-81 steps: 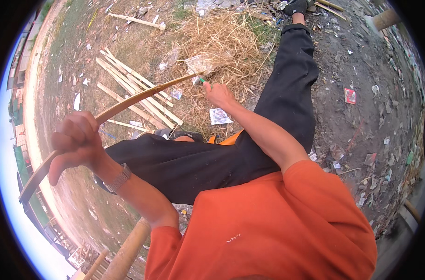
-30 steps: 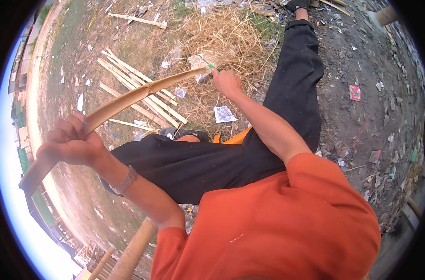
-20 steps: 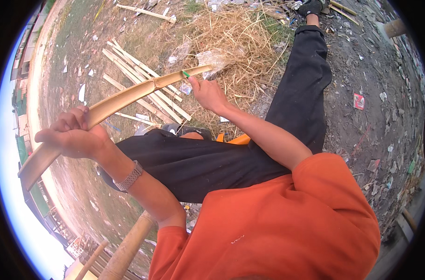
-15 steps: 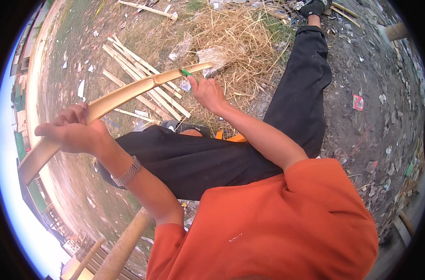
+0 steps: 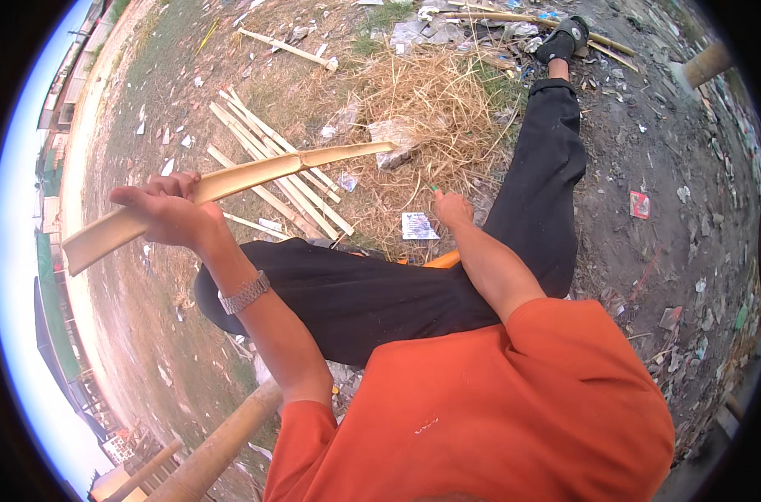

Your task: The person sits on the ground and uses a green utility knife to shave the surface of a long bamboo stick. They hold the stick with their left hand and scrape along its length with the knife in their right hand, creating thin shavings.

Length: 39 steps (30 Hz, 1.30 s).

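Note:
My left hand (image 5: 173, 209) is closed round a long split bamboo piece (image 5: 255, 174), hollow side showing, with a joint partway along. It is held up at a slant, its wide end at the left and its thin end over the straw. Lower than that thin end and apart from the bamboo, my right hand (image 5: 454, 209) is closed on a small green tool (image 5: 436, 189). Only a bit of green shows past the fingers, so its kind cannot be made out.
Several split bamboo strips (image 5: 268, 159) lie on the ground beyond my left knee. A heap of dry straw (image 5: 439, 105) is ahead, with a printed paper (image 5: 419, 226) nearer. One round bamboo pole (image 5: 230, 439) stands at lower left, another (image 5: 707, 65) at far right. Litter is scattered around.
My right hand has moved away from the bamboo, back toward me and to the right, with the green tool. The left hand and bamboo have shifted slightly right in the view.

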Each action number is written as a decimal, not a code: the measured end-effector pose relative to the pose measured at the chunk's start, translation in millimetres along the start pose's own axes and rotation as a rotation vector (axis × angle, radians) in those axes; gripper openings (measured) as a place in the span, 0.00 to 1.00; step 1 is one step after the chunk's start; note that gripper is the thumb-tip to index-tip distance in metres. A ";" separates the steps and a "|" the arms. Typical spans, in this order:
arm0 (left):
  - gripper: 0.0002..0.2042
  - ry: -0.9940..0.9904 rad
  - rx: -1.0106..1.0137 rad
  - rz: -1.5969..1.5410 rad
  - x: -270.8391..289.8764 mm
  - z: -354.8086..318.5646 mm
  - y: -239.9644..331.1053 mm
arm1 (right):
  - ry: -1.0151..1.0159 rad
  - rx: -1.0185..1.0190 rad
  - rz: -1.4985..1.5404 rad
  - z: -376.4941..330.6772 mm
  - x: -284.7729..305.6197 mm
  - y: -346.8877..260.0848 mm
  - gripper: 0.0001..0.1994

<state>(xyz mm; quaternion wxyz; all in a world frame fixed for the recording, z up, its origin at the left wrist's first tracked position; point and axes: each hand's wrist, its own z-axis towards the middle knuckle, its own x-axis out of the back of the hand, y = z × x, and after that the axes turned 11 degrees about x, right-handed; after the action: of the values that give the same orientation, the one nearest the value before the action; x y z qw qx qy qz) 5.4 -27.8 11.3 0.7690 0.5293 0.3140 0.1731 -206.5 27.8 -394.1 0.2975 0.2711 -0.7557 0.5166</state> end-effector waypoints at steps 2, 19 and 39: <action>0.28 0.008 0.013 -0.007 28.4 5.9 -0.9 | -0.061 -0.098 0.054 -12.0 32.4 -42.0 0.30; 0.26 0.038 -0.067 0.080 7.6 -6.4 -2.8 | -0.076 0.206 0.236 -31.3 54.8 -128.1 0.33; 0.26 -0.042 -0.083 0.087 2.8 -17.4 1.0 | -0.085 0.068 0.204 -16.1 37.4 -99.5 0.35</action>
<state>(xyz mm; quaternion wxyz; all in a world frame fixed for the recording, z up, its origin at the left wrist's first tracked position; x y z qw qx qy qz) -4.1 -13.4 7.2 0.7884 0.5137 0.2668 0.2081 -157.7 7.4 -300.5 0.2019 0.2245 -0.7732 0.5576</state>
